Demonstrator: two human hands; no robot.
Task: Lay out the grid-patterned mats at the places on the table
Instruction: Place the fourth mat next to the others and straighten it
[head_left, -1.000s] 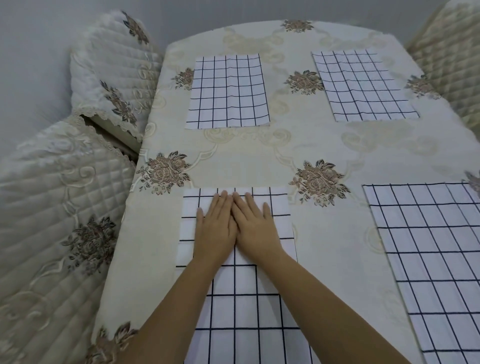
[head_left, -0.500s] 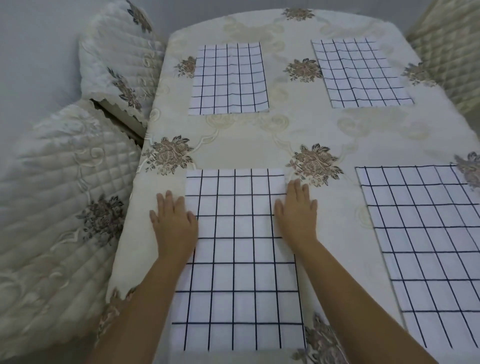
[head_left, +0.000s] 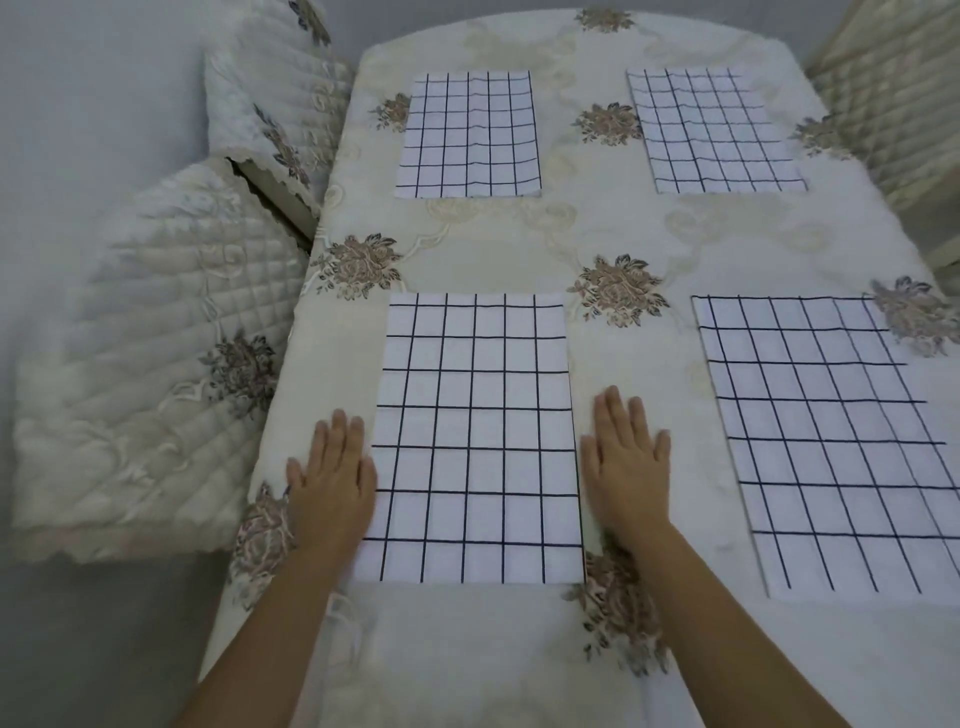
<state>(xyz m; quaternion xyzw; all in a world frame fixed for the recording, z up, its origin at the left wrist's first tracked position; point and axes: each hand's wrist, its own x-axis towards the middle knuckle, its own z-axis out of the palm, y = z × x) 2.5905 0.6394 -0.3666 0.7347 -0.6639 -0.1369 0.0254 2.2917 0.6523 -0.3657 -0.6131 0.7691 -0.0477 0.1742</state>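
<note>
Cream floral cloth over bench (head_left: 597, 244), bearing four grid-patterned mats. Places below given from the near-left mat (head_left: 475, 436).

Quilted chair covers (head_left: 156, 364): left of near-left mat, off the bench.

Near-right mat (head_left: 831, 441): well to its right, flat, slightly skewed.

Near-left mat: white with dark grid, flat, long axis running away from the person, short edge towards the bench's near side.

Far-left mat (head_left: 467, 135): beyond it across bare cloth, faintly rippled.

Far-right mat (head_left: 714, 130): beyond it and to the right.

Right hand (head_left: 626, 467): palm down on cloth just beside its right long edge; contact with that edge uncertain.

Left hand (head_left: 332, 483): palm down at its left long edge, just overlapping.

Fingers (head_left: 340, 434) of both: straight, close together, gripping nothing, pointing along its long axis.

Judged: four places filled; any last squaring of the near-left mat reachable equally from either side.
</note>
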